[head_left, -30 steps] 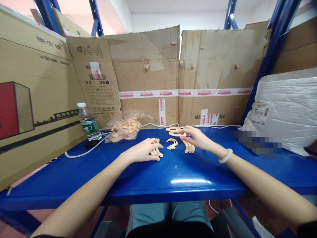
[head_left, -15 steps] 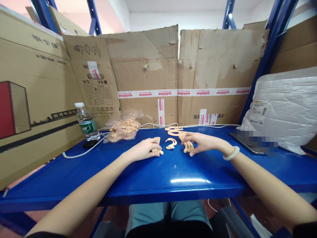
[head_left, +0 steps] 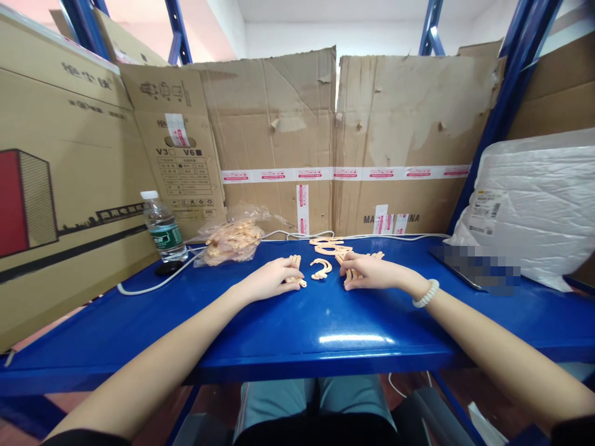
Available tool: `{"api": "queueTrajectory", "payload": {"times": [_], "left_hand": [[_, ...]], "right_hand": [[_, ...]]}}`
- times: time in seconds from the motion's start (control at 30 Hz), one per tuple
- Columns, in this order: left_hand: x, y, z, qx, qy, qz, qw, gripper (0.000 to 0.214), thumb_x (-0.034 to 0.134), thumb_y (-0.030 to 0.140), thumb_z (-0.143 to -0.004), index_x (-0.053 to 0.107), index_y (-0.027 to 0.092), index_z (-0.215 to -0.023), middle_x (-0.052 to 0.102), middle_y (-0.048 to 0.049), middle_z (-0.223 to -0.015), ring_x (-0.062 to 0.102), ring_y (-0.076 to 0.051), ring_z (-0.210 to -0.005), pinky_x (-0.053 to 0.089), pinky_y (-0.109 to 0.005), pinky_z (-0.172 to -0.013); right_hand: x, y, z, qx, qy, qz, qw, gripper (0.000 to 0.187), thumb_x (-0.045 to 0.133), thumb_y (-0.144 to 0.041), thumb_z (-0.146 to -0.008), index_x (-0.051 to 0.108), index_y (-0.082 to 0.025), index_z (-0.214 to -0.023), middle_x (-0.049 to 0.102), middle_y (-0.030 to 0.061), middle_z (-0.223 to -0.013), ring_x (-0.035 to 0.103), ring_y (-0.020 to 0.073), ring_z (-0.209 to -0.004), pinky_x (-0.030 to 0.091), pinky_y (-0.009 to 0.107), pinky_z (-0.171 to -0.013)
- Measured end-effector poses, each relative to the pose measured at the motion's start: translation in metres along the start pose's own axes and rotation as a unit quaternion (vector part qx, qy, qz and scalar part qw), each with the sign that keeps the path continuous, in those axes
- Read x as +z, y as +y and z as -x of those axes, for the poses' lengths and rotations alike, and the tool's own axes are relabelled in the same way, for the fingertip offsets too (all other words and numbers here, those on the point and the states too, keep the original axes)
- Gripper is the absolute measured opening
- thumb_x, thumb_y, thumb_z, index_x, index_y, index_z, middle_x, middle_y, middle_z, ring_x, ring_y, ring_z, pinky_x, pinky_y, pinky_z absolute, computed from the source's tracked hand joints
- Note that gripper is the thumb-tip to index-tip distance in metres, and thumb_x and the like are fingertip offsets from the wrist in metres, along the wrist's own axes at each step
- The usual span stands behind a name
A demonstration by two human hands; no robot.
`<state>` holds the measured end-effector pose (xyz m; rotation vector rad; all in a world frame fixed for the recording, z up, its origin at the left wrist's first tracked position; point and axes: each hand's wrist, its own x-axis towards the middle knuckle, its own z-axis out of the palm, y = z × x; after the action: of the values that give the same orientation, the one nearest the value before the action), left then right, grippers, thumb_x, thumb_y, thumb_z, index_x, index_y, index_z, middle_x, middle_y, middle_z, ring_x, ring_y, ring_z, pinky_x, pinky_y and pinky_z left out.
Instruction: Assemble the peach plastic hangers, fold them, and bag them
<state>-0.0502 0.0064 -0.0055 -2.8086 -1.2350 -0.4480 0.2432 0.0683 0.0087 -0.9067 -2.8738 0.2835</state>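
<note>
Bending the fingers of the bare left hand (head_left: pixel 274 277), part-way closed, over flat curved pale-peach strips (head_left: pixel 303 284); bending those of the bare right hand (head_left: pixel 374 271) likewise over a row of similar strips (head_left: pixel 354 275). Impossible to say whether gripping or only touching. Between both sets of fingers, on the glossy blue table (head_left: pixel 297 328), loose C-shaped peach pieces (head_left: pixel 320 275). Beyond the left fingers, a filled clear plastic bag (head_left: pixel 235 241).

Desk (head_left: pixel 297 328): bottle (head_left: pixel 167 240) left, bag of pieces (head_left: pixel 233 243) just right of it, loose pieces (head_left: pixel 320 275) mid-desk, some between left hand (head_left: pixel 273 279) and right hand (head_left: pixel 372 271), package (head_left: pixel 534 204) at right, cardboard panels (head_left: pixel 279 145) along back.
</note>
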Motion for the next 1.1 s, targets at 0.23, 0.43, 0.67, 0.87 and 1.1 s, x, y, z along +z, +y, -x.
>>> {"api": "queueTrajectory", "payload": {"times": [0.23, 0.43, 0.67, 0.87, 1.1], "left_hand": [[0.002, -0.002, 0.001, 0.006, 0.018, 0.009, 1.000, 0.029, 0.054, 0.041, -0.091, 0.070, 0.024, -0.108, 0.062, -0.0070, -0.111, 0.058, -0.022, -0.103, 0.045, -0.031, -0.089], [0.002, -0.001, 0.001, 0.003, 0.017, 0.003, 1.000, 0.027, 0.056, 0.038, -0.091, 0.069, 0.023, -0.108, 0.062, -0.0076, -0.112, 0.058, -0.022, -0.104, 0.045, -0.032, -0.089], [0.002, -0.001, 0.001, 0.000, 0.009, -0.003, 1.000, 0.026, 0.057, 0.035, -0.090, 0.069, 0.022, -0.109, 0.063, -0.0078, -0.112, 0.058, -0.023, -0.106, 0.045, -0.033, -0.090], [0.002, -0.002, 0.001, 0.005, 0.013, 0.000, 1.000, 0.026, 0.057, 0.033, -0.090, 0.068, 0.022, -0.110, 0.063, -0.0078, -0.113, 0.057, -0.023, -0.107, 0.044, -0.034, -0.092], [-0.001, 0.001, 0.001, 0.001, 0.005, -0.004, 1.000, 0.027, 0.054, 0.036, -0.091, 0.068, 0.021, -0.110, 0.063, -0.0087, -0.110, 0.058, -0.023, -0.106, 0.045, -0.036, -0.094]], "right_hand": [[0.004, 0.002, -0.002, 0.012, 0.012, -0.005, 1.000, 0.029, 0.064, -0.041, -0.081, 0.064, -0.017, -0.097, 0.054, 0.0074, -0.104, 0.057, 0.0217, -0.088, 0.045, 0.035, -0.080], [-0.003, 0.000, 0.000, -0.004, 0.018, -0.026, 0.999, 0.037, 0.065, -0.044, -0.079, 0.064, -0.017, -0.103, 0.056, 0.0088, -0.106, 0.056, 0.0238, -0.096, 0.045, 0.036, -0.086], [-0.038, 0.032, 0.020, 0.044, 0.106, -0.009, 0.993, 0.048, 0.063, -0.041, -0.075, 0.058, -0.021, -0.119, 0.054, 0.0111, -0.115, 0.053, 0.0271, -0.108, 0.044, 0.039, -0.092], [-0.037, 0.066, 0.028, 0.116, -0.042, -0.012, 0.992, 0.070, 0.072, -0.035, -0.058, 0.054, -0.026, -0.125, 0.045, 0.0080, -0.136, 0.049, 0.0327, -0.121, 0.040, 0.040, -0.101], [-0.043, 0.067, 0.030, 0.067, -0.021, -0.028, 0.997, 0.054, 0.064, -0.043, -0.070, 0.058, -0.026, -0.120, 0.053, 0.0067, -0.130, 0.049, 0.0305, -0.123, 0.038, 0.039, -0.104]]}}
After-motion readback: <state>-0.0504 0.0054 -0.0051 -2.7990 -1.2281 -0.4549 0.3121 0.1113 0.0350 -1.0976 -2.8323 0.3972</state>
